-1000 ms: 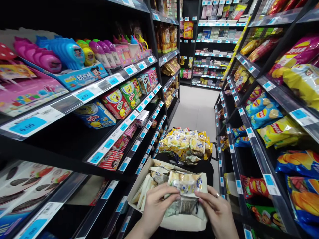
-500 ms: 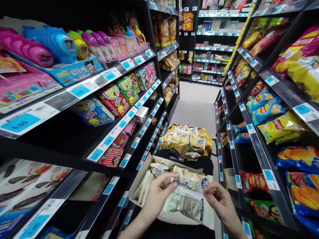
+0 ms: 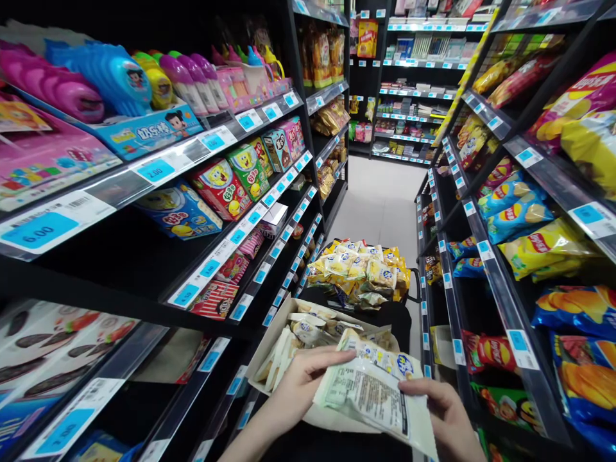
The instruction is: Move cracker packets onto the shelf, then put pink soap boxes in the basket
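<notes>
Between my two hands is a pale snack packet (image 3: 370, 393), tilted, with printed text on its lower face and a blue logo near its upper right. My left hand (image 3: 302, 384) grips its left edge, fingers lying over the front and the thumb hidden behind. On the right side, my right hand (image 3: 440, 410) pinches the packet, thumb on the front and the other fingers out of sight underneath. Just below the packet sits an open cardboard box (image 3: 260, 351). Several similar cream-coloured packets (image 3: 308, 332) lie and stand inside it.
Beyond the box, a heap of yellow snack packets (image 3: 359, 266) rests on something black. Shelves with boxed sweets (image 3: 222, 189) and price labels close in on the left. Chip bags (image 3: 539, 247) fill racks on the right. The pale floor (image 3: 373, 192) runs to a back shelf.
The packet has been lifted off the box and tilted towards me. My right hand has closed on its right side, and my left hand has shifted onto its left edge.
</notes>
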Motion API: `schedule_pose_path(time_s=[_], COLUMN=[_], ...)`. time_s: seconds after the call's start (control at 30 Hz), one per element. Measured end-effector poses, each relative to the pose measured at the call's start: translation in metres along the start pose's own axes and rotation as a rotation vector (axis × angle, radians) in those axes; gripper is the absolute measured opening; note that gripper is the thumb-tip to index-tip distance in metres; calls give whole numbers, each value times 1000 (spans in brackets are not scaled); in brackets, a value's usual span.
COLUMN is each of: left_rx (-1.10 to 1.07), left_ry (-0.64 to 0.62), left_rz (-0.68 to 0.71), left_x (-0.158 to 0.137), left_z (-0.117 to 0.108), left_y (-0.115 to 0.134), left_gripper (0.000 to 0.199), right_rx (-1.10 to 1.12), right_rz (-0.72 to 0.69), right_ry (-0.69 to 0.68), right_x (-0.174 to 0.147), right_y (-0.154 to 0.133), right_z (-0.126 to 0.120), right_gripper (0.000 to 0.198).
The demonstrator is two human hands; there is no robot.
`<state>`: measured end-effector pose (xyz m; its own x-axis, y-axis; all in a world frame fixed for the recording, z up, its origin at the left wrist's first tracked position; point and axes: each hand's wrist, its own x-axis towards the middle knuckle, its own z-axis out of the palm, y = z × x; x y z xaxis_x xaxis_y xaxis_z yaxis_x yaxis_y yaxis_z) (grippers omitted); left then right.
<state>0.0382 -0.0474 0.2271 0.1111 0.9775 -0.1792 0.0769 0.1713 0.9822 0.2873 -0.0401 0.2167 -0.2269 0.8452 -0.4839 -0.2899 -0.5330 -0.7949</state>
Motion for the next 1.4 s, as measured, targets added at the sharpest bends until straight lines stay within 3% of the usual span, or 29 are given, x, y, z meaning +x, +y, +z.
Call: schedule_pose_path(time_s=[0.17, 0.27, 0.37, 0.5, 0.6, 0.7, 0.8, 0.9, 0.97, 1.07, 1.17, 1.3, 1.4], left_rx=[528, 617, 444, -43, -323, -317, -136, 146, 209, 50, -99, -221, -284], left_ry=[53, 90, 81, 7, -49, -32, 46, 157, 139, 84, 161, 258, 301], left_rz=[348, 361, 176, -104, -201, -197, -156, -60, -28, -77, -143, -147, -141], left_x=[3, 3, 2, 4, 5, 5, 3, 0, -2, -3, -2, 1, 1], left_z=[-5, -3, 2, 7, 8, 6, 4, 0, -3, -9, -12, -8, -2], left_y=[0, 4, 9, 9, 8, 6, 6, 8, 11, 11, 0, -15, -17], left_gripper=[29, 38, 46, 48, 46, 46, 51, 56, 56, 58, 63, 54, 76], right_rx=[-263, -474, -494, -305, -274, -314, -377, -607, -730, -679, -564, -356, -165], right_rz=[-90, -253, -255, -150, -131, -134, -167, -321, -422, -469, -458, -307, -210], right_ry=[90, 207, 216, 129, 93, 86, 107, 135, 100, 41, 27, 151, 115], right_x=[8, 8, 4, 1, 2, 4, 5, 8, 10, 13, 13, 15, 24], right_y=[6, 3, -2, -6, -6, -4, -3, -2, -3, -4, -3, 3, 7], right_z=[0, 2, 9, 19, 20, 19, 15, 7, 0, -8, -3, 17, 29], right_gripper=[46, 44, 46, 40, 38, 39, 41, 47, 43, 45, 61, 37, 52])
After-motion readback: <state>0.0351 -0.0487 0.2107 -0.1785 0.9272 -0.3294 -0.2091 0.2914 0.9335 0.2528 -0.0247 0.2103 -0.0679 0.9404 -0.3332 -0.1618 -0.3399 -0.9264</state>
